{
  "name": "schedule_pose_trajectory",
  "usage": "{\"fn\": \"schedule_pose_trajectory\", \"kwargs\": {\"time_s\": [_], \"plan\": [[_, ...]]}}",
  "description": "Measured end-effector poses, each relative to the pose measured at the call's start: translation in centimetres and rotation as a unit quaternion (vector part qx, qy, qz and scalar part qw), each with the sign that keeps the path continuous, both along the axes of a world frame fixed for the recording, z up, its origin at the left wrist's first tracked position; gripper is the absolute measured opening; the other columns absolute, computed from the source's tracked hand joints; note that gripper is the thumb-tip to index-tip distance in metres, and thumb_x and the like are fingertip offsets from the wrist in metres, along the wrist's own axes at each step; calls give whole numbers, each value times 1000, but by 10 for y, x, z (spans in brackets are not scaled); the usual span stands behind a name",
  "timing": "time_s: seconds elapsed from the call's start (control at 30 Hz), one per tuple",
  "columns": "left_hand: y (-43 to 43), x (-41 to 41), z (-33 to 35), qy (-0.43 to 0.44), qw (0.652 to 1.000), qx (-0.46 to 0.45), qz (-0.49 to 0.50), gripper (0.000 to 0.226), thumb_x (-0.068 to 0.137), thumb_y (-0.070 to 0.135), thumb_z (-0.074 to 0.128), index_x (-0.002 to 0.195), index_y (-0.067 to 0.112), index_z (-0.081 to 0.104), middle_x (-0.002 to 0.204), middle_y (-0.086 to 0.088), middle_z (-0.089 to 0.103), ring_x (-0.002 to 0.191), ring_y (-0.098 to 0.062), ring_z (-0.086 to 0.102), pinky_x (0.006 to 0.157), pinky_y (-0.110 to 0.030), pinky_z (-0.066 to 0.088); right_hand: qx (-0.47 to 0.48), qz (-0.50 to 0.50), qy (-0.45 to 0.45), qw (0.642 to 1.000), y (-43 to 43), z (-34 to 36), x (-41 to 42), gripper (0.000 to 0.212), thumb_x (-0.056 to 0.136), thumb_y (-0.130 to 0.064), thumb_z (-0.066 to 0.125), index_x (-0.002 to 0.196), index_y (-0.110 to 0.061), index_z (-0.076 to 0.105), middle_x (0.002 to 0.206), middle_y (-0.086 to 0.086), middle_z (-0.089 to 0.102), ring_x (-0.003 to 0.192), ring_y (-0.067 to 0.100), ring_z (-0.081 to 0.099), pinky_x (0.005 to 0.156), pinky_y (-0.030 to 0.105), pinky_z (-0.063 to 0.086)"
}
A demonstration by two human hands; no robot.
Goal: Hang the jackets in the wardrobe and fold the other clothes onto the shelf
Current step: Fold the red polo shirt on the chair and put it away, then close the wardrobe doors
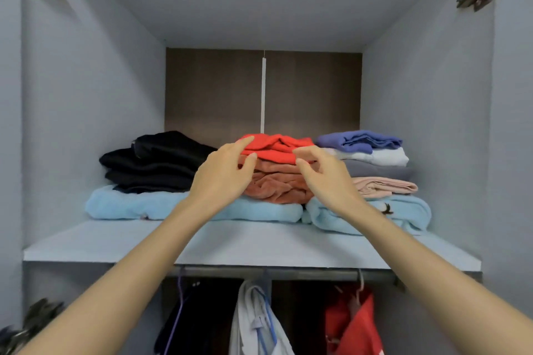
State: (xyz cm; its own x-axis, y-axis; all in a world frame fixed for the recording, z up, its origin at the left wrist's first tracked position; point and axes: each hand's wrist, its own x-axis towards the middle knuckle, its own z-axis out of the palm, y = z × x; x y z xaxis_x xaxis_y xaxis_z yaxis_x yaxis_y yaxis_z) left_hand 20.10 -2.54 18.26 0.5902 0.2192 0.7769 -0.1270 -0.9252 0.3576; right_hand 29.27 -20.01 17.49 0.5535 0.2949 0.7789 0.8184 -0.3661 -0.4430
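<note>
Nearly done, by my read. Three hang on the rail (302, 272) below the wrists: dark jacket (199, 317), white jacket (251, 317), red jacket (354, 323). The left hand (222, 174) and right hand (327, 179) are loosely spread and grip nothing, fingertips at the edges of the folded red top (277, 145) between them, atop the rust pile (277, 184). On the shelf (115, 242): black stack (155, 161) left of the left hand, four-piece stack (375, 158) right of the right hand, two light-blue folds (129, 206) beneath. Only tidying seems left.

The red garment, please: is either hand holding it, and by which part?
Nothing is plainly held. The left hand touches the red garment at its left edge with straight fingers; the right hand hangs loosely curled before its right front edge.
</note>
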Motion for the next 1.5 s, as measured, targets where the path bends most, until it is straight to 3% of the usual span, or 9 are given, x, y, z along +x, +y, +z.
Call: {"fn": "schedule_pose_trajectory", "kwargs": {"time_s": [0.2,0.37,0.53,0.67,0.9,1.03,1.17,1.33,1.5], "plan": [[-16,-79,-55,11,1000,-23,-11,47,100,37,44,146,31,39,146,5,45,132,-14,41,102,-26,34,-13,57,18,998,-8,-39,-65,22,95,-20,54,113,-24,65,112,-13,66,103,9,61,90,27,47],[-17,-158,-80,-8,999,-48,11,46,99,39,43,144,35,39,145,11,46,130,-8,41,101,-30,38,-17,94,37,995,-2,-59,-127,25,95,-23,55,118,-27,62,118,-17,63,87,-1,58,77,20,41],[-15,-247,-102,-48,997,-41,46,46,98,36,45,144,40,35,138,15,49,111,-13,51,90,-30,43,-20,129,49,990,10,-76,-196,25,95,-25,53,118,-31,59,113,-23,59,87,-9,55,73,14,40],[-5,-318,-117,-72,994,-31,74,49,98,29,46,144,37,33,130,15,50,105,-1,47,86,-23,38,-14,152,48,987,23,-82,-254,23,96,-24,54,116,-33,59,111,-25,58,88,-6,57,72,10,40],[14,-443,-141,-71,988,-55,123,53,98,32,48,147,33,28,125,22,47,107,-5,51,89,-35,50,-19,196,75,978,65,-103,-363,27,96,-23,53,121,-30,59,111,-25,59,88,-6,55,69,8,38],[27,-495,-154,-89,982,-47,163,54,96,29,50,146,32,28,132,14,44,112,-7,48,87,-36,51,-19,227,74,971,97,-102,-411,28,96,-22,53,123,-28,59,112,-22,60,88,-9,54,66,1,37],[43,-522,-172,-90,977,-58,187,60,95,25,53,149,24,25,145,4,27,132,-13,35,101,-27,40,-29,259,63,963,129,-96,-452,29,96,-23,53,124,-27,58,118,-16,60,89,2,57,72,14,42],[67,-531,-199,-17,973,-134,187,71,97,23,52,153,15,10,152,-4,17,142,-16,20,109,-18,16,-30,284,47,957,170,-88,-488,36,96,-33,55,132,-28,49,131,-14,52,99,8,57,88,29,48],[85,-519,-216,66,964,-210,149,75,98,23,51,154,12,2,157,-7,18,143,-15,18,106,-13,11,-44,290,36,955,205,-81,-502,64,96,-38,54,151,-23,23,156,-5,27,133,13,40,107,33,36]]}}
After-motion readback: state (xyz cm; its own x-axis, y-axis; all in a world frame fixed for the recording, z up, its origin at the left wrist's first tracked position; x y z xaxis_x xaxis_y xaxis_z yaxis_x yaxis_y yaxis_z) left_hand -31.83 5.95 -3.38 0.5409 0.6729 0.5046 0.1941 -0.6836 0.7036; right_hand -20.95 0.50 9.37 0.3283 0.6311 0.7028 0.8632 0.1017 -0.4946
